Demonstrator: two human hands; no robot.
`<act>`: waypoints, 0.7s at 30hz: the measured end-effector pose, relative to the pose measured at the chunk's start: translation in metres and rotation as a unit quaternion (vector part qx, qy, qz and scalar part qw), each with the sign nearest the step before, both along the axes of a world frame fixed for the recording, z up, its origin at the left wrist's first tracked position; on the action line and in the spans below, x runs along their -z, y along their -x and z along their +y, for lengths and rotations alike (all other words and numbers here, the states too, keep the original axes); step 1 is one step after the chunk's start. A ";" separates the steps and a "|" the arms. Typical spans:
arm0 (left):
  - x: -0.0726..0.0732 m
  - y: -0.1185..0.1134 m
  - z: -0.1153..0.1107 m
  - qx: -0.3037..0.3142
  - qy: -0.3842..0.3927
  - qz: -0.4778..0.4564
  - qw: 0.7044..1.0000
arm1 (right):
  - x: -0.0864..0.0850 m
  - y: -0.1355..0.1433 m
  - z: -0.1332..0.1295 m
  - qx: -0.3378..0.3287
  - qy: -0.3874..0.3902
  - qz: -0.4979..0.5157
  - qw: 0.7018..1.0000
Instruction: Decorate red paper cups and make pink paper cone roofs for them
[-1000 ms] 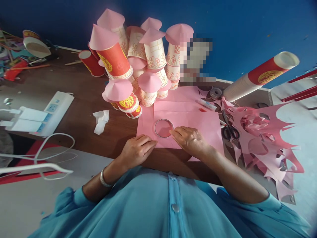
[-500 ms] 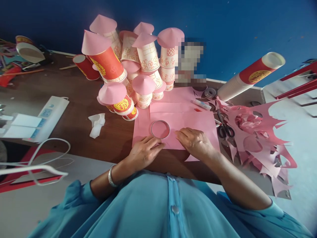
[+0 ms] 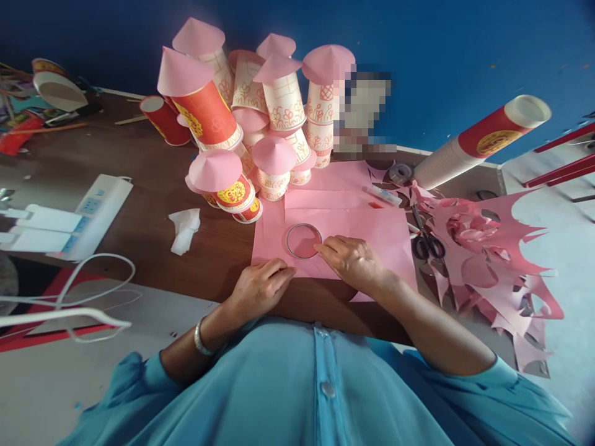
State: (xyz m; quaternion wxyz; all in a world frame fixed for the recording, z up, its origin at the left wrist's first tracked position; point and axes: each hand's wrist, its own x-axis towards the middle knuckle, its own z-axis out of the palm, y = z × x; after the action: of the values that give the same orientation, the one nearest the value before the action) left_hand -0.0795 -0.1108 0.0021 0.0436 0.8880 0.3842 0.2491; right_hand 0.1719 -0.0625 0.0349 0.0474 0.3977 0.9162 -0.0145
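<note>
A thin round ring (image 3: 304,256) lies flat on a sheet of pink paper (image 3: 372,229). My right hand (image 3: 353,260) is closed in a pinch, its fingertips at the ring's right edge; what they hold, if anything, is hidden. Lower left of the ring, my left hand (image 3: 261,288) rests on the paper's front edge with fingers loosely stretched, apart from the ring. Behind the paper stand several patterned paper cups (image 3: 283,102) in stacks, topped by pink paper cones (image 3: 274,155).
Black-handled scissors (image 3: 428,248) and cut pink scraps (image 3: 483,260) lie on the right. Behind them leans a tall cup stack (image 3: 483,142), beside a tape roll (image 3: 400,173) and a glue tube (image 3: 385,195). A power strip (image 3: 95,214) and crumpled tissue (image 3: 185,230) are on the left.
My right hand has moved left, up to the ring's edge. My left hand has drawn back left, away from the ring. The view has shifted slightly.
</note>
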 end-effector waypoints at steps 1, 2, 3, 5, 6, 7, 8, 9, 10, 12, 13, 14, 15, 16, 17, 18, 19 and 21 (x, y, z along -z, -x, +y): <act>0.000 0.001 0.000 0.000 0.002 0.001 1.000 | 0.000 0.000 0.000 0.001 0.001 -0.002 1.000; 0.001 0.002 0.000 0.000 0.003 0.003 1.000 | 0.001 0.000 0.001 0.001 0.001 -0.002 1.000; 0.001 0.002 0.000 0.000 0.004 0.005 1.000 | 0.002 -0.001 0.001 0.002 0.001 -0.002 1.000; 0.002 0.003 0.000 -0.002 0.006 0.009 1.000 | 0.003 -0.001 0.002 0.003 0.001 0.001 1.000; 0.002 0.003 0.001 -0.003 0.007 0.010 1.000 | 0.004 -0.001 0.002 0.003 -0.001 0.003 1.000; 0.002 0.003 0.002 -0.004 0.010 0.011 1.000 | 0.005 -0.001 0.002 0.003 -0.002 0.005 1.000; 0.002 0.002 0.002 -0.004 0.012 0.011 1.000 | 0.007 -0.002 0.003 0.003 -0.004 0.007 1.000; 0.002 0.002 0.003 -0.004 0.014 0.012 1.000 | 0.008 -0.002 0.003 0.004 -0.007 0.010 1.000; 0.001 0.002 0.004 -0.004 0.015 0.014 1.000 | 0.010 -0.002 0.003 0.003 -0.009 0.012 1.000; 0.001 0.002 0.004 -0.005 0.016 0.018 1.000 | 0.012 -0.004 0.003 0.004 -0.013 0.015 1.000; 0.001 0.002 0.004 -0.006 0.015 0.020 1.000 | 0.013 -0.004 0.003 0.005 -0.013 0.015 1.000; 0.000 0.001 0.004 -0.007 0.014 0.022 1.000 | 0.013 -0.004 0.004 0.006 -0.013 0.015 1.000; 0.000 0.001 0.005 -0.008 0.013 0.024 1.000 | 0.013 -0.004 0.004 0.006 -0.011 0.015 1.000; -0.001 0.001 0.005 -0.008 0.013 0.025 1.000 | 0.013 -0.004 0.004 0.006 -0.008 0.014 1.000; -0.001 0.001 0.005 -0.008 0.013 0.027 1.000 | 0.012 -0.004 0.004 0.006 -0.005 0.013 1.000; -0.002 0.001 0.005 -0.008 0.013 0.029 0.999 | 0.011 -0.003 0.004 0.005 -0.001 0.012 1.000; -0.003 0.001 0.005 -0.007 0.012 0.032 0.999 | 0.009 -0.002 0.004 0.006 0.002 0.011 1.000; -0.004 0.001 0.006 -0.002 0.008 0.033 0.999 | 0.005 -0.001 0.003 0.008 0.006 0.011 1.000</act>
State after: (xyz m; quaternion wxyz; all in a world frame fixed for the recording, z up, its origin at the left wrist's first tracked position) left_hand -0.0808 -0.1048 0.0065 0.0370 0.8946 0.3893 0.2164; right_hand 0.1728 -0.0596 0.0296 0.0396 0.4046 0.9133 -0.0250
